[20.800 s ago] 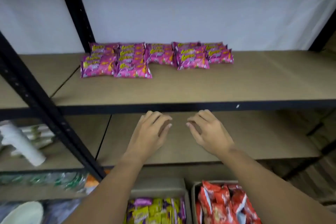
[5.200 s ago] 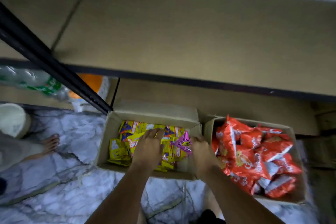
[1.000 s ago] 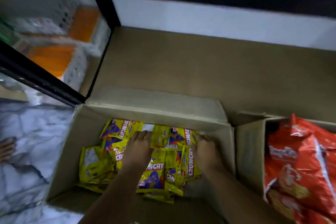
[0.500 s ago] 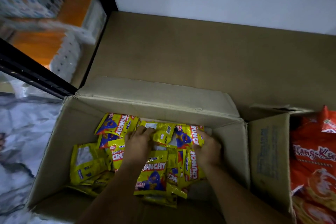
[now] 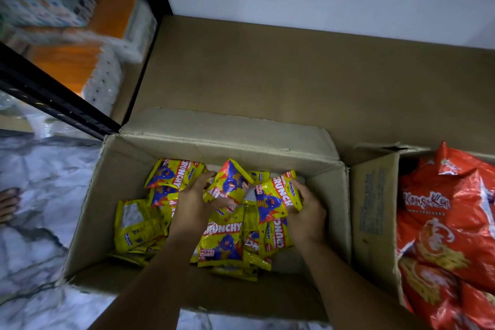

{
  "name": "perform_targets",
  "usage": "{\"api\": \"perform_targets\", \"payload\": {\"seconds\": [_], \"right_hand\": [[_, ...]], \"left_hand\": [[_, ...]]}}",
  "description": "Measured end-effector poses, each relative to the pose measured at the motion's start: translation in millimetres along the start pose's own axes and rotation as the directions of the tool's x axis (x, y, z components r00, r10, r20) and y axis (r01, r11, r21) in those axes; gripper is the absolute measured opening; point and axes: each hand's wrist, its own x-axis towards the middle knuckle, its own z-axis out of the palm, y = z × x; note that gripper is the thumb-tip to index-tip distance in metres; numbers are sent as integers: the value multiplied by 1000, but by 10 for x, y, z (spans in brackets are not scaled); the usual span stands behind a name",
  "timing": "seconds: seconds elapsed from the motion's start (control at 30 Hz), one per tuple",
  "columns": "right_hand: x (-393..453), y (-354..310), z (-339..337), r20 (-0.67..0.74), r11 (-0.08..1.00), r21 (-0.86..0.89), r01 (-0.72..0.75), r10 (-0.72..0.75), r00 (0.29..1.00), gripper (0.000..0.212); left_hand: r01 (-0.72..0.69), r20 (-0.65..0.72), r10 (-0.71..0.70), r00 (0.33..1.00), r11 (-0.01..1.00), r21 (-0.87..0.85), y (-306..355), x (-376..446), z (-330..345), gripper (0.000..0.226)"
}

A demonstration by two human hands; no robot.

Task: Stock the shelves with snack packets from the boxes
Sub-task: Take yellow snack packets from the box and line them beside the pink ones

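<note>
Gathering of yellow packets is under way inside the open cardboard box (image 5: 112, 195), which is taken as the landmark for everything that follows. Within the box, toward its far wall, the left hand (image 5: 194, 203) is curled round one yellow packet (image 5: 227, 185) that is tipped up on its edge. Just to the right of it, still inside the box, the right hand (image 5: 305, 215) is wrapped round a second yellow packet (image 5: 276, 195), with the thumb laid across its printed face. Both packets are held a little above the loose pile of yellow packets (image 5: 222, 241) that covers much of the box floor.

Beyond the far flap of the box, the brown shelf board (image 5: 294, 75) is seen bare over all of its visible part, so no packets of this kind are judged to be placed on that level yet. Touching the right wall of the box, a second box (image 5: 372, 209) is seen heaped with red snack bags (image 5: 450, 222), none of them handled. To the left of the box, beyond the black shelf upright (image 5: 53, 99), orange and white packs (image 5: 88, 61) are stacked on a neighbouring shelf, and a bare foot (image 5: 8, 203) is seen on the marbled floor.

Most of the work is therefore judged to remain: the handful is to be lifted out and laid on the shelf, and both boxes are far from emptied.
</note>
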Motion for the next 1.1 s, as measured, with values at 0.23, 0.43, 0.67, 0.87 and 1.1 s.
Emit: {"api": "perform_targets", "payload": {"seconds": [0.23, 0.43, 0.67, 0.87, 1.1], "right_hand": [[-63, -35, -54, 2, 993, 92, -75, 75, 997, 44], [-1, -8, -23, 14, 989, 102, -108, 108, 994, 20], [-121, -107, -203, -8, 1000, 5, -31, 31, 999, 30], [-453, -612, -798, 71, 999, -10, 43, -42, 997, 42], [-1044, -1516, -1922, 81, 980, 63, 188, -192, 978, 39]], "left_hand": [[215, -54, -231, 972, 954, -210, -106, -53, 146, 42], [247, -43, -279, 959, 903, -351, -226, -49, 375, 32], [221, -35, -239, 970, 938, -268, -8, -195, 305, 50], [124, -70, -150, 986, 950, -286, 509, -452, -55, 38], [-114, -112, 96, 989, 978, -173, 1837, -881, -918, 11]]}}
